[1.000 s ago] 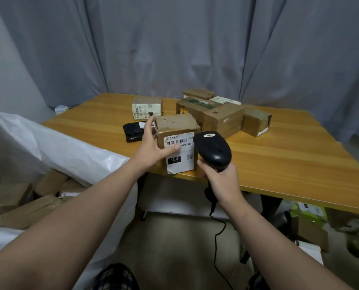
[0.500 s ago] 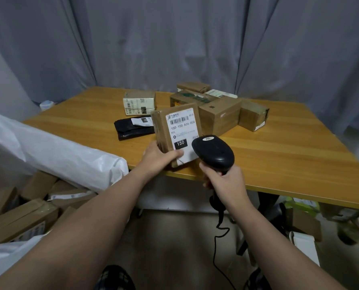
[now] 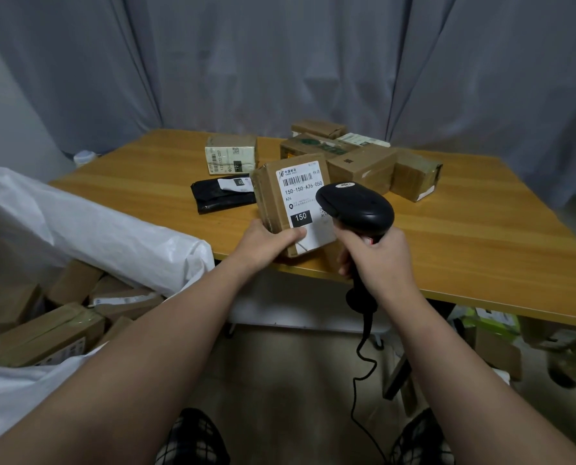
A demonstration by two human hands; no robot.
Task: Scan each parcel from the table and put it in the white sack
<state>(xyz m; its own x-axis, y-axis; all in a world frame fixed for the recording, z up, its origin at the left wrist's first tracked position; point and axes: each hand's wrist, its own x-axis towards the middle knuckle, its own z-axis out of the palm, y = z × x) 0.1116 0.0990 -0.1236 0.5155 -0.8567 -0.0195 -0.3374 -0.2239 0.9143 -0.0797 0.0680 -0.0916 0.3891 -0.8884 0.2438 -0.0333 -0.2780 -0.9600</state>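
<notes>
Item: brown cardboard parcel [image 3: 293, 206], white label showing, gripped by left hand [image 3: 266, 241] over wooden table [image 3: 464, 243] edge. Right hand [image 3: 377, 260] clasped black corded scanner [image 3: 355, 208]. Step: scanning, apparently unfinished. Next: white woven sack [image 3: 105, 229].

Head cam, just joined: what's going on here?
A person is mid-scan. The left-hand grip holds a cardboard parcel over the near edge of the table, label facing the camera. The right-hand grip holds a black corded scanner close to that label. Further back lie more parcels and a black pouch; the white sack on the left already holds several boxes.
</notes>
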